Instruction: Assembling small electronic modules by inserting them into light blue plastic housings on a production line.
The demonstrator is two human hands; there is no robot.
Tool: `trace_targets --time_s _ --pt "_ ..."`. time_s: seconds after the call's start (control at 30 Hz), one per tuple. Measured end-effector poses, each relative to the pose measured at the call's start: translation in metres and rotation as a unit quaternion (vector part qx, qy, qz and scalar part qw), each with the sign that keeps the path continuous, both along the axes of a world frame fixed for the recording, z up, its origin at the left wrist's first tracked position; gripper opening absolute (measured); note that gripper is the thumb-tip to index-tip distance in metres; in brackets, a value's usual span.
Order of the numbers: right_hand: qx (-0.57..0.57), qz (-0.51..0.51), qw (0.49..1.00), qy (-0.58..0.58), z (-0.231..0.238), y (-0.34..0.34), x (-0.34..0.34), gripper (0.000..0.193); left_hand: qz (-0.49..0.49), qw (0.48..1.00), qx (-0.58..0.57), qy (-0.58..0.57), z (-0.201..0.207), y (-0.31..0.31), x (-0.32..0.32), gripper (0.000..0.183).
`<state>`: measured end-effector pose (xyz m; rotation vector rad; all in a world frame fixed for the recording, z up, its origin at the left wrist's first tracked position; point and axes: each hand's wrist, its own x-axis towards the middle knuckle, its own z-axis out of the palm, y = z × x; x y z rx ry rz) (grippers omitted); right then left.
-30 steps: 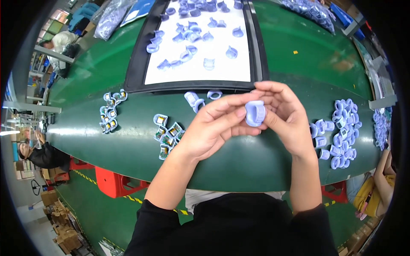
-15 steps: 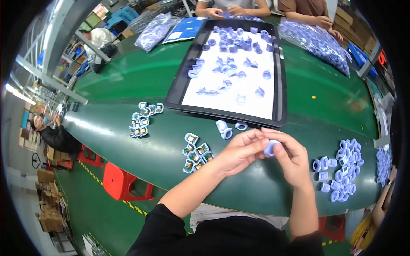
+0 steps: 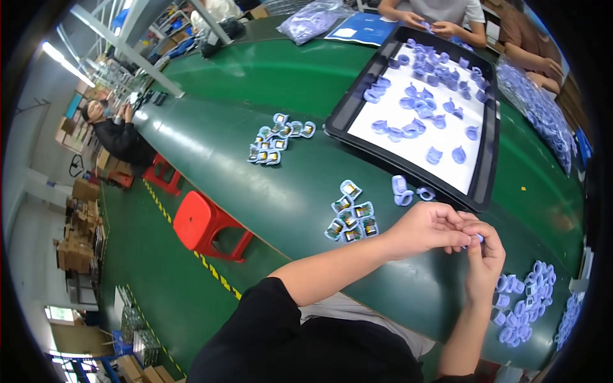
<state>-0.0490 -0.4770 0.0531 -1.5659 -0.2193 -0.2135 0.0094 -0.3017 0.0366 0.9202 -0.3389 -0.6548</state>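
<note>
My left hand (image 3: 429,228) and my right hand (image 3: 486,258) meet over the table's near side, fingers closed together around a small lavender plastic ring (image 3: 479,238). Most of that ring is hidden by the fingertips. Just beyond my left hand lie a few loose lavender rings (image 3: 401,190). To the left of my left forearm sits a cluster of small lavender-edged pieces with electronic parts showing inside (image 3: 348,220). A second such group (image 3: 271,145) lies farther left. Beside my right hand is a pile of lavender rings (image 3: 527,306).
A black-rimmed tray (image 3: 402,163) with a white bottom holds many lavender pieces. Past it a co-worker's hands (image 3: 440,29) handle a piece. Bags of lavender parts (image 3: 536,105) and a blue packet (image 3: 363,30) lie at the far side. A red stool (image 3: 203,220) stands left.
The view has turned to the left, so the table and tray appear shifted right. My hands remain together on the ring, which is now more covered by the fingers.
</note>
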Motion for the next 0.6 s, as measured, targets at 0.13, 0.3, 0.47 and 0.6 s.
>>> trace_targets --time_s 0.13,0.3,0.47,0.6 --pt "0.013 -0.009 1.000 0.019 -0.011 -0.003 0.001 0.015 0.018 0.999 0.018 -0.028 0.002 0.003 0.001 0.018" --pt "0.007 0.007 1.000 0.012 -0.011 -0.007 0.000 0.018 -0.004 1.000 -0.009 -0.005 0.001 0.000 0.002 0.017" --pt "-0.059 -0.070 0.996 0.018 0.005 0.000 -0.006 0.034 -0.044 0.989 -0.086 0.113 -0.005 -0.008 -0.003 0.023" --pt "-0.120 -0.079 0.990 0.014 -0.001 0.001 -0.003 0.032 -0.059 0.988 -0.081 0.115 -0.011 -0.004 -0.001 0.024"
